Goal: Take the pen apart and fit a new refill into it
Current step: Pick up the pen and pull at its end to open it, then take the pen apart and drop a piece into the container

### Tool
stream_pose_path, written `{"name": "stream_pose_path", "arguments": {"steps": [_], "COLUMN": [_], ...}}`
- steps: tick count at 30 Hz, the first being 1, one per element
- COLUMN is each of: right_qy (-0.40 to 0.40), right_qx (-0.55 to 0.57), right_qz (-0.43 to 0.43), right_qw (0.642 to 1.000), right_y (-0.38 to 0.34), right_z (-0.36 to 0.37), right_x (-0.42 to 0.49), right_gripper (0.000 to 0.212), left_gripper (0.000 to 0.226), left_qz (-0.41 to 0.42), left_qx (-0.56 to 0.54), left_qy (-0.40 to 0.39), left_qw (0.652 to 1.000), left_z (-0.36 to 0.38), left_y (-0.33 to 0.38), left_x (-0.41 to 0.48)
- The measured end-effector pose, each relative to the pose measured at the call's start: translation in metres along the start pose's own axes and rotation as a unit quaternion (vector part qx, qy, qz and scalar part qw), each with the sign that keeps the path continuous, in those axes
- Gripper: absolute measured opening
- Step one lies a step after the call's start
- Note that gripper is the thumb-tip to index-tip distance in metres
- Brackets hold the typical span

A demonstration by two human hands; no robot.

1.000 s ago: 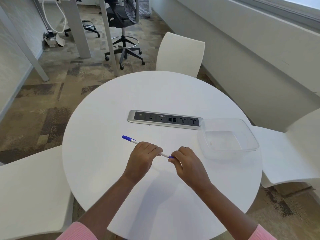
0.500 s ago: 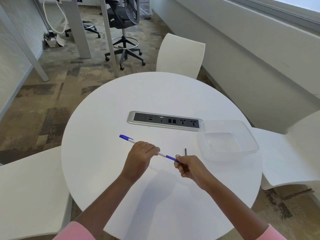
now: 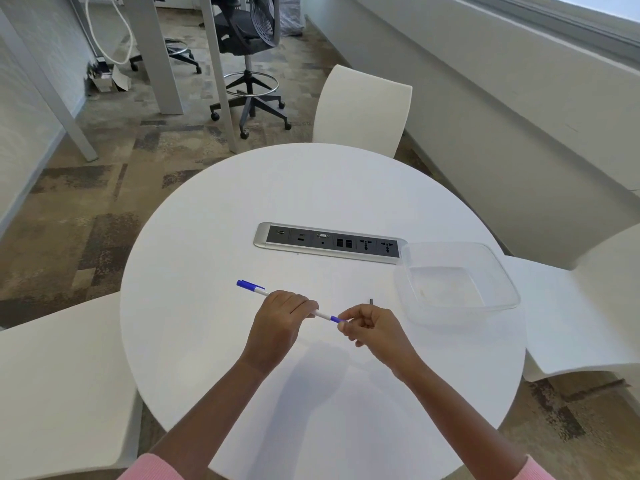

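A white pen with a blue cap [image 3: 254, 288] is held level above the round white table [image 3: 311, 188]. My left hand [image 3: 277, 323] is wrapped around the middle of its barrel, and the capped end sticks out to the left. My right hand [image 3: 372, 329] pinches the blue tip end [image 3: 335, 319] with fingertips. A small dark thin piece [image 3: 371, 302] shows just behind my right hand; I cannot tell whether it lies on the table or is held.
A clear plastic container [image 3: 457, 278] stands empty at the right of the table. A grey power and socket strip [image 3: 329, 242] is set into the tabletop's centre. White chairs [image 3: 363, 109] surround the table.
My right hand slid back off the barrel, baring the blue tip section, then closed its fingertips on that end. The small dark piece came into view behind it. The left hand barely moved.
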State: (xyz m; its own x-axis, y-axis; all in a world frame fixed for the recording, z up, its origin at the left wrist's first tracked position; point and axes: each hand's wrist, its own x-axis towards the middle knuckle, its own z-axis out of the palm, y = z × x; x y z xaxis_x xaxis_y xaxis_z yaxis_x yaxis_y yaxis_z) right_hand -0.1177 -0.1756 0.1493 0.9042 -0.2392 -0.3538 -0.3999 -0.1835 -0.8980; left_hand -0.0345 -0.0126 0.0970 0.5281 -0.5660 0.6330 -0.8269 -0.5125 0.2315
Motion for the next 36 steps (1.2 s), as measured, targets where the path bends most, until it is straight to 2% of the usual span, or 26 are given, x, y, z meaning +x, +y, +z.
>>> {"name": "stream_pose_path", "arguments": {"steps": [5, 10, 15, 21, 26, 36], "right_qy": [0.021, -0.009, 0.059, 0.162, 0.2, 0.22], "right_qx": [-0.066, 0.046, 0.108, -0.059, -0.248, -0.265], "right_qz": [-0.027, 0.058, 0.132, 0.123, 0.084, 0.098], "right_qw": [0.997, 0.997, 0.984, 0.977, 0.944, 0.934], "right_y": [0.007, 0.012, 0.035, 0.069, 0.084, 0.086], "right_z": [0.006, 0.004, -0.003, 0.0, 0.012, 0.024], "right_x": [0.003, 0.008, 0.023, 0.044, 0.05, 0.055], "right_gripper": [0.021, 0.032, 0.026, 0.017, 0.014, 0.019], "left_gripper": [0.018, 0.021, 0.022, 0.02, 0.022, 0.021], "left_qz": [-0.003, -0.015, -0.032, -0.035, -0.028, -0.009], "left_qx": [0.002, 0.009, 0.008, 0.001, 0.0, -0.047], "left_qy": [-0.013, -0.021, -0.023, -0.036, -0.04, -0.066], "left_qw": [1.0, 1.0, 0.999, 0.999, 0.999, 0.997], "left_z": [0.002, 0.002, 0.002, 0.004, 0.003, 0.004], "left_y": [-0.003, -0.012, -0.021, -0.03, -0.037, -0.049], "left_x": [-0.003, -0.002, -0.005, -0.011, -0.014, -0.019]}}
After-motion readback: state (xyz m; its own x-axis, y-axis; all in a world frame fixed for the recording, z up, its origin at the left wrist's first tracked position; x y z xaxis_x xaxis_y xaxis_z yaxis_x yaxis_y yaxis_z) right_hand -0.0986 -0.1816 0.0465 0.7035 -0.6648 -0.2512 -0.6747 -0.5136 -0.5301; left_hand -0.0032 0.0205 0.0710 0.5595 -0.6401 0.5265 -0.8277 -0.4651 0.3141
